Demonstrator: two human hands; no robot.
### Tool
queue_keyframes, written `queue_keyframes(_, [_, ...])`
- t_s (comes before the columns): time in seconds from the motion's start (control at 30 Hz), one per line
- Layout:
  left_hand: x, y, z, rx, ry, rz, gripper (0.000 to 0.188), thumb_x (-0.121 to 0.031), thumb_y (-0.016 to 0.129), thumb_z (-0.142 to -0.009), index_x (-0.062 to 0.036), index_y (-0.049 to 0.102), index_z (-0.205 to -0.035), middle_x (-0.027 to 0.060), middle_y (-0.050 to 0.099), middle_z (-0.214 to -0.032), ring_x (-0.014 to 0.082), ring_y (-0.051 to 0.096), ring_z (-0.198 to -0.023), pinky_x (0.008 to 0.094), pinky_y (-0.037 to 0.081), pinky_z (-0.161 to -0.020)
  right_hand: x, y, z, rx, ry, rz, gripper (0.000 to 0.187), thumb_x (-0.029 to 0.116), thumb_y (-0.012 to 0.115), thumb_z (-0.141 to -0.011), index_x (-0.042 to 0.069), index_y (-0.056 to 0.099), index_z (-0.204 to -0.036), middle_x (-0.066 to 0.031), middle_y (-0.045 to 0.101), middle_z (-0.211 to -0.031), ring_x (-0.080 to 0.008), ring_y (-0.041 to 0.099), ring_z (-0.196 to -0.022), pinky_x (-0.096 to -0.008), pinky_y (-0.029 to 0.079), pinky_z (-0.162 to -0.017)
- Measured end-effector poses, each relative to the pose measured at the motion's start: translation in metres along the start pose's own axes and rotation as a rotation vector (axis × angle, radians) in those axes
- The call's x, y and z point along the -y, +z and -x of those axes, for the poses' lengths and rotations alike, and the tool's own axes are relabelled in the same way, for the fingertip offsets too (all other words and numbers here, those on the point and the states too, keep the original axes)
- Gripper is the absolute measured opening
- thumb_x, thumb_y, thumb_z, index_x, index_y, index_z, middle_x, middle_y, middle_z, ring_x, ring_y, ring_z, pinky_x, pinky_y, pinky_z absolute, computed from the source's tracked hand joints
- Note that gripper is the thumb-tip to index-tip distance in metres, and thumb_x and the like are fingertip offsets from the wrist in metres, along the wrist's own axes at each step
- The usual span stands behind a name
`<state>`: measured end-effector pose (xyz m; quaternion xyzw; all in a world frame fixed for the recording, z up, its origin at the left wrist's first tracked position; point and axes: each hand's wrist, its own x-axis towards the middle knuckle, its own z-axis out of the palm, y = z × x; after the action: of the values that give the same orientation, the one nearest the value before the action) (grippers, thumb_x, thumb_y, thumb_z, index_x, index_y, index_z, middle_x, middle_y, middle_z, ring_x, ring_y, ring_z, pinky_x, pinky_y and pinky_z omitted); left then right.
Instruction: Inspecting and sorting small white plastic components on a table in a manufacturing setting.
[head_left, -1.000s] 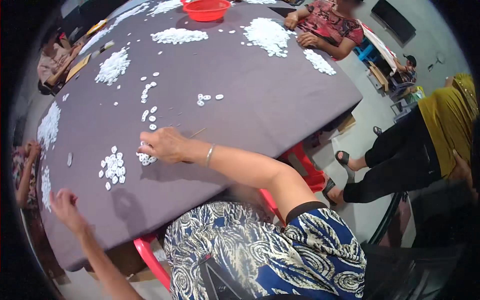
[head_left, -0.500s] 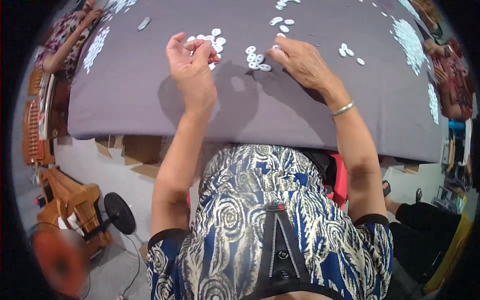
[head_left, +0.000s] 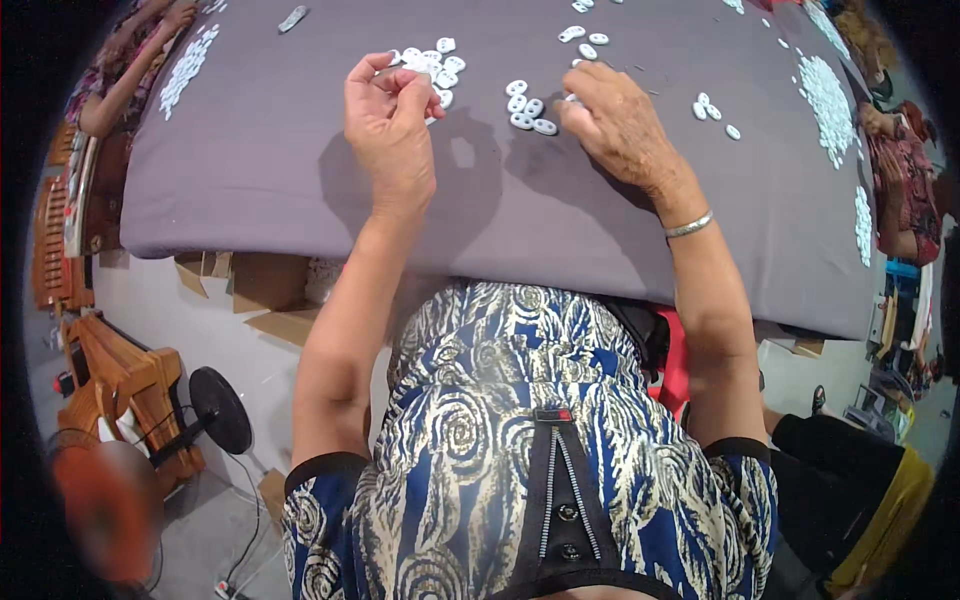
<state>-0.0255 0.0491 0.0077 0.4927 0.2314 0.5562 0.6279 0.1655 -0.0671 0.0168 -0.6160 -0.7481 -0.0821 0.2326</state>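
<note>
My left hand (head_left: 390, 120) hovers over the grey cloth, palm partly up, with curled fingers and the thumb near the fingertips. Whether something tiny is held there cannot be made out. Just beyond it lies a pile of small white oval pieces (head_left: 447, 64), some showing dark marks or holes, partly hidden by the fingers. My right hand (head_left: 625, 125) is low over the cloth, palm down, its thumb and fingers closed on a white oval piece (head_left: 573, 98) that shows only in part. To the left of that hand sits a small cluster of similar white oval pieces (head_left: 522, 106).
More white oval pieces (head_left: 588, 46) lie beyond my right hand, and a few (head_left: 705, 108) to its right. Larger white heaps (head_left: 828, 110) spread along the right side of the cloth-covered table (head_left: 230, 190). Other people sit at both sides. A fan (head_left: 220, 410) stands at lower left.
The view has shifted slightly, so the table's pieces appear a little higher and to the right. Both hands keep nearly the same poses; the right fingers have curled in more.
</note>
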Motion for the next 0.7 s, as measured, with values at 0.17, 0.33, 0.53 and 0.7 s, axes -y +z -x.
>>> queue_keyframes(0.17, [-0.001,-0.018,-0.015,-0.127,-0.005,-0.037,0.033,0.005,0.058,-0.083,-0.0008,0.043,-0.112,0.0050,0.053,-0.084,0.0118,0.052,-0.064,0.0244,0.045,-0.056,0.006,0.001,-0.005,-0.055,0.152,-0.146,0.021,0.022,0.051,-0.085,0.002,0.050,-0.079,-0.0160,0.055,-0.072,-0.0363,0.053,-0.070,-0.0435,0.042,-0.068])
queue_keyframes(0.33, [0.006,-0.024,-0.016,-0.173,-0.072,-0.008,0.033,0.004,0.059,-0.083,0.0004,0.043,-0.111,0.0050,0.052,-0.083,0.0111,0.052,-0.064,0.0240,0.045,-0.056,0.015,-0.002,-0.008,0.042,0.237,-0.122,0.022,0.022,0.052,-0.086,0.001,0.050,-0.079,-0.0156,0.055,-0.072,-0.0363,0.053,-0.071,-0.0432,0.042,-0.067])
queue_keyframes(0.53, [0.007,-0.020,-0.013,-0.175,-0.061,-0.015,0.032,0.003,0.059,-0.083,0.0004,0.044,-0.111,0.0049,0.053,-0.083,0.0103,0.052,-0.065,0.0232,0.045,-0.056,0.022,0.000,-0.022,0.134,0.066,0.029,0.019,0.023,0.053,-0.086,0.004,0.051,-0.082,-0.0119,0.056,-0.081,-0.0316,0.055,-0.080,-0.0426,0.044,-0.068])
queue_keyframes(0.7, [0.007,-0.015,-0.009,-0.133,-0.073,-0.025,0.026,0.002,0.060,-0.083,0.0004,0.048,-0.106,0.0035,0.052,-0.083,0.0095,0.052,-0.065,0.0224,0.044,-0.055,0.022,0.013,-0.054,0.152,-0.027,-0.113,0.018,0.021,0.052,-0.088,0.003,0.052,-0.092,-0.0128,0.055,-0.089,-0.0309,0.055,-0.085,-0.0407,0.044,-0.073])
